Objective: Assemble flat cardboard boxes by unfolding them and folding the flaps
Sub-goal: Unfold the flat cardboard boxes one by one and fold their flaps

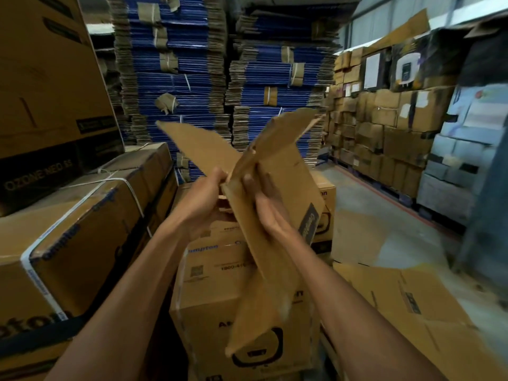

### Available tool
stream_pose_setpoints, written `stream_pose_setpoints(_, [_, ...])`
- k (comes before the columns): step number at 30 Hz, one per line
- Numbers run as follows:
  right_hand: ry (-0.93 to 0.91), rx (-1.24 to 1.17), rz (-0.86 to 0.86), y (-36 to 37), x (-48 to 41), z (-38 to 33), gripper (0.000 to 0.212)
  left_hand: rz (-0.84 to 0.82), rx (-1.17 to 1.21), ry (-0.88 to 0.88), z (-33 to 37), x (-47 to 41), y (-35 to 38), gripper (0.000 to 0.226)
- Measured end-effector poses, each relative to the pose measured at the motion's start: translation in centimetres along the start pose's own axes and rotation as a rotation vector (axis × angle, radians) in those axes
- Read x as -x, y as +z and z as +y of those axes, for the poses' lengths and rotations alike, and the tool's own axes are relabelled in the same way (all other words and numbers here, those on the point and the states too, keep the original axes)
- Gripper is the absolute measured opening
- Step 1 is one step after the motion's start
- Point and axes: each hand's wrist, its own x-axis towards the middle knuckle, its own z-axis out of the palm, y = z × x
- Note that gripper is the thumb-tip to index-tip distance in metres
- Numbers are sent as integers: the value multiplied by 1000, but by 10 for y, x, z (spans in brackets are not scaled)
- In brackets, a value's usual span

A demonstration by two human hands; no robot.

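Half-opened cardboard box (286, 182) in the air between both hands. The left hand (204, 200) pinches its edge; the right hand (268, 213) presses flat against it (fingers straight). Risk: box slips off the right palm, and the flap (198, 145) above the left hand creases.

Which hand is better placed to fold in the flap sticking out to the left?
Left, probably: the left hand grips the box edge just below that flap, while the right hand lies flat on the panel, farther from it.
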Motion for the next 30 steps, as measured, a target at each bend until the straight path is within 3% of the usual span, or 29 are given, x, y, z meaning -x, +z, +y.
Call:
stream_pose_setpoints(5, [39,256,-200,-2,3,7,93,-135,409,-31,-38,10,8,62])
stream_pose_setpoints(8, [40,293,-279,-7,6,9,93,4,383,-79,-48,9,14,52])
stream_pose_setpoints(10, [35,312,-313,-8,11,5,74,110,355,-127,-47,4,18,32])
stream_pose_setpoints(13, [-56,291,-191,-16,24,-14,44,204,425,-156,-42,0,21,26])
stream_pose_setpoints(16, [-386,260,119,-21,54,-32,18,230,474,-181,-44,0,26,27])
stream_pose_setpoints(18, [-623,198,198,-26,83,-36,19,235,531,-187,-43,-3,30,24])
stream_pose_setpoints(19, [-656,190,161,-27,97,-33,24,235,568,-181,-42,-6,31,23])
stream_pose_setpoints(20, [-599,191,107,-28,109,-27,28,227,606,-172,-40,-10,33,23])
stream_pose_setpoints(22, [-300,123,68,-29,125,-11,29,201,624,-154,-34,-12,42,26])
stream_pose_setpoints(23, [-109,-25,97,-33,129,-4,31,201,606,-143,-32,-13,48,27])
stream_pose_setpoints(25, [236,-575,178,-47,127,7,55,194,592,-121,-33,-10,62,26])
stream_pose_setpoints(27, [373,-1036,314,-66,126,12,59,180,621,-112,-36,-4,76,22])
stream_pose_setpoints(30, [432,-1247,536,-94,128,22,51,138,682,-118,-46,2,90,20])
